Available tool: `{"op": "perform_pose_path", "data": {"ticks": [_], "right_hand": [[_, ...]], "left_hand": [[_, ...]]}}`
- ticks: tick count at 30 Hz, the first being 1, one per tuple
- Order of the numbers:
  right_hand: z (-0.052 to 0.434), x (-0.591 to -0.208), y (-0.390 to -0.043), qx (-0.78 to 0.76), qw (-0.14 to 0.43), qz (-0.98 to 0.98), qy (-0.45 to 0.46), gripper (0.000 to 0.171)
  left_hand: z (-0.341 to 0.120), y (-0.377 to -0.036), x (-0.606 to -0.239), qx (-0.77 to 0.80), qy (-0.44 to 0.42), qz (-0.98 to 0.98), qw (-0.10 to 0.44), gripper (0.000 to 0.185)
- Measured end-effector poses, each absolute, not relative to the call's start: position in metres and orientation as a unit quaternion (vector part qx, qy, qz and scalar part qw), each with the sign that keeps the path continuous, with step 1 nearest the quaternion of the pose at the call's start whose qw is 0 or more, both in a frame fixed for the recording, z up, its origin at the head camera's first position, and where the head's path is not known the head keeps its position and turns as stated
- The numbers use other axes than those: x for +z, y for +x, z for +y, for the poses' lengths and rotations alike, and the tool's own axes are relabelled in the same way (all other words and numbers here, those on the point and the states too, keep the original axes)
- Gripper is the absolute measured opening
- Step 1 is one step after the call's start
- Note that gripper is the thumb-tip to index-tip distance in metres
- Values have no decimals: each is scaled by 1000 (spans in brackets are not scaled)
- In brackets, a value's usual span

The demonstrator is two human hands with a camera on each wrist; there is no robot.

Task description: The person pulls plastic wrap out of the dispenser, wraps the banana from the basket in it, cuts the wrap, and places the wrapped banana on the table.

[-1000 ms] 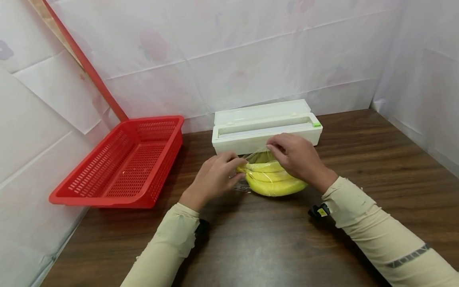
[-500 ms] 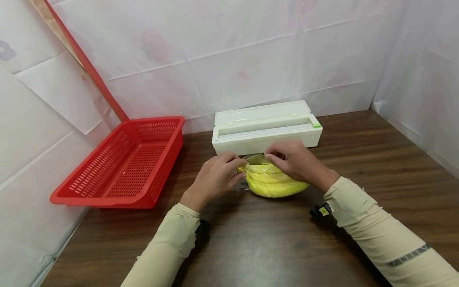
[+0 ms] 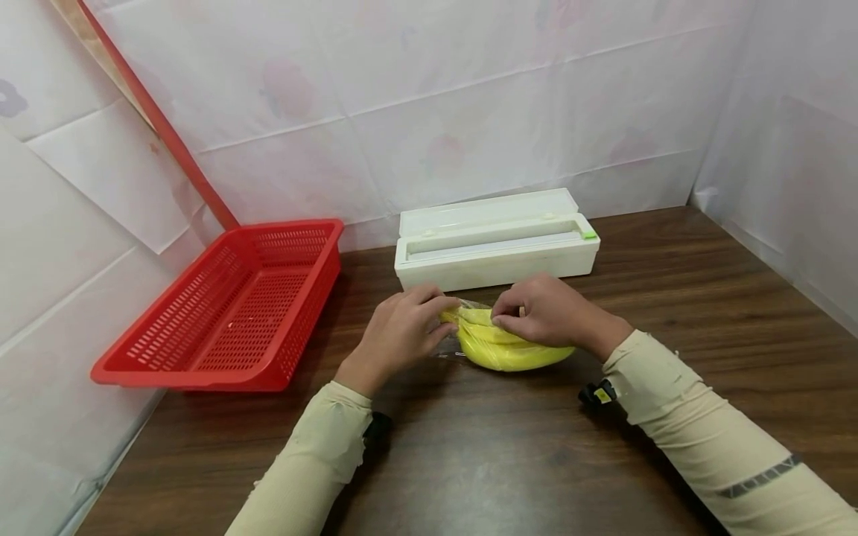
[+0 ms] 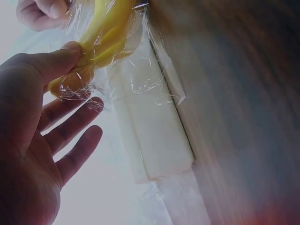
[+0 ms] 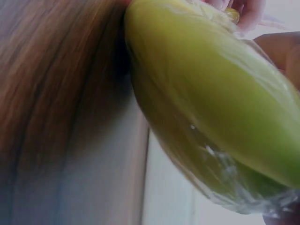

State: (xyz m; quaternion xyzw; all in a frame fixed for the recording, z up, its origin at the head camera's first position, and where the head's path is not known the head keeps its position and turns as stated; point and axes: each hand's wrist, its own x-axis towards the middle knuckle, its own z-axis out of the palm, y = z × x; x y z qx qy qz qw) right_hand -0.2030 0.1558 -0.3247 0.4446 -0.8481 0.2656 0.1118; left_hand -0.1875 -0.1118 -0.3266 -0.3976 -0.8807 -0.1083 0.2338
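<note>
A bunch of bananas (image 3: 512,359) lies on the table, wrapped in clear plastic wrap (image 4: 159,61). At its stem end, my left hand (image 3: 402,331) pinches the film-covered stem between thumb and index finger; the other fingers are spread apart in the left wrist view. Over the top of the bananas, my right hand (image 3: 553,316) pinches the wrap with thumb and index finger. Close up in the right wrist view, the film lies tight and creased along the bananas (image 5: 211,79). A loose flap of it sticks out near the stem.
Behind the bananas stands a white plastic wrap dispenser box (image 3: 496,266), its lid raised and a roll inside. A red perforated basket (image 3: 201,376) sits at the left. A paper-covered wall (image 3: 469,97) rises behind the table (image 3: 482,461).
My right hand has come down and toward me, drawing the edge of the plastic wrap over the bananas. My left hand has kept its hold on the stem end.
</note>
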Motion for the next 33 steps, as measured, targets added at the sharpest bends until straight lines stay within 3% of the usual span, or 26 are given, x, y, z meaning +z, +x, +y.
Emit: {"op": "perform_pose_path", "data": {"ticks": [8, 16, 28, 33], "right_hand": [[144, -308, -187, 129, 54, -899, 415, 10], [128, -302, -170, -11, 49, -919, 391, 41], [129, -304, -165, -35, 36, -922, 384, 54], [129, -306, -165, -38, 43, -918, 391, 47]], "left_hand": [[-114, -187, -325, -99, -397, -880, 241, 28], [-112, -187, -324, -110, -380, -892, 219, 31], [-112, -188, -325, -136, -376, -894, 204, 33], [-115, -188, -328, -170, -358, -901, 177, 34]]}}
